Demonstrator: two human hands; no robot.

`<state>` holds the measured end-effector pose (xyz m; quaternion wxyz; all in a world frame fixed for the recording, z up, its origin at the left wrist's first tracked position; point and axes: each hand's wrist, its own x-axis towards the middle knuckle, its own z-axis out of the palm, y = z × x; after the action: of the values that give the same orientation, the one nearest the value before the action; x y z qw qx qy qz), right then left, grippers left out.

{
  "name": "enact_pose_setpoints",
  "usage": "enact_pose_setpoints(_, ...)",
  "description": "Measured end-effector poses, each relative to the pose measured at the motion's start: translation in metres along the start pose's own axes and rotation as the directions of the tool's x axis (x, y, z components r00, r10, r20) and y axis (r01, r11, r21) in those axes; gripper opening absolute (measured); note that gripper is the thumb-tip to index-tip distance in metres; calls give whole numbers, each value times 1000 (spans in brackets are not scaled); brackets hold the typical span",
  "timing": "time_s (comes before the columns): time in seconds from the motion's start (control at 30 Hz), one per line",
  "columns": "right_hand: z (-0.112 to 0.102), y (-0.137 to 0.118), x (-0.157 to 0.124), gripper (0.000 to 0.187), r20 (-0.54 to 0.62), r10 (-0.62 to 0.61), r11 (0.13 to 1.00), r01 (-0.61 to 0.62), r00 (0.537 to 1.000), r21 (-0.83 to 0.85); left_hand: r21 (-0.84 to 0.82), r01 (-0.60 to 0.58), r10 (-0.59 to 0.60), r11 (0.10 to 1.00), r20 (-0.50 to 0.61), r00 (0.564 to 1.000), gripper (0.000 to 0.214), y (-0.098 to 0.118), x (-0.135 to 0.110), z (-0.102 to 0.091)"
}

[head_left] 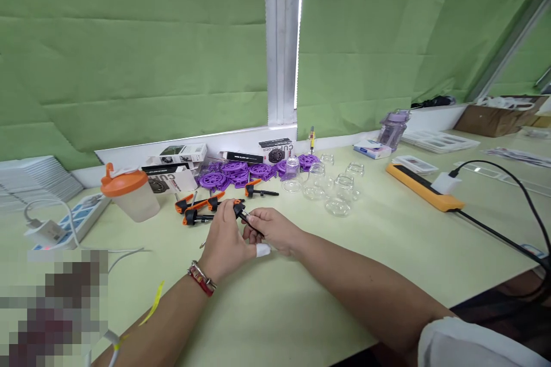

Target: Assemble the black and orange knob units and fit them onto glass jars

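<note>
My left hand (226, 235) is closed around the head of a black plastic piece with a metal shaft (240, 209). White wrapping covers my left thumb tip. My right hand (269, 229) pinches the lower black end of the same piece, close beside the left. Just beyond the hands lie several black-and-orange plastic parts with thin black stems (191, 217), one of them apart to the right (261, 190). Behind those is a pile of purple spoked plastic discs (232, 172). Several clear, rounded cup-like pieces (338, 203) stand right of the pile.
Printed boxes (176, 178) and a lidded orange-topped cup (131, 192) are at the back left. A white power strip (84, 218) lies left; an orange-black one (424, 186) with a plugged charger lies right. A purple bottle (392, 129) stands near the wall.
</note>
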<state>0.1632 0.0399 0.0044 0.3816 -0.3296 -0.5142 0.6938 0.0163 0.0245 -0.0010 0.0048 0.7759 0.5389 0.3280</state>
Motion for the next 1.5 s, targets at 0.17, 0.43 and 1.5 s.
enact_pose_setpoints(0.17,5,0,0,24,-1,128,989,-127,992,76,24,43,-43,999,-7,999,104,4,-2,4)
enact_pose_setpoints(0.43,9,-1,0,20,-15,193,973,-190,981,131,-6,70,-70,998,-2,998,108,8,-7,8)
enact_pose_setpoints(1.5,16,-8,0,20,-32,224,953,-212,974,218,16,-78,77,997,42,996,111,11,-3,-5)
